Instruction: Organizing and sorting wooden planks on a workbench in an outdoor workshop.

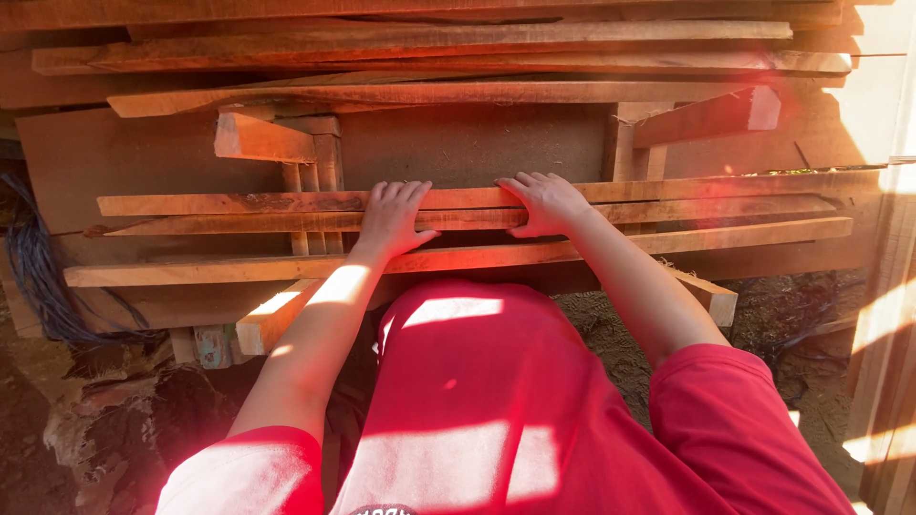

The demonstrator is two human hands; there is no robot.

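Wooden plank (286, 221) lies under both hands' flat, spread fingers (401, 195), ungripped.

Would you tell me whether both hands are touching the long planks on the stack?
Touching. The head view shows the left hand and right hand pressed flat onto the long planks.

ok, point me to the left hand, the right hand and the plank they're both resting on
left hand (393, 217): head view, back of the hand, palm down on the wood.
right hand (546, 202): head view, on the knuckles.
long plank (725, 212): head view, bare stretch of its top face, to the right of the hands.
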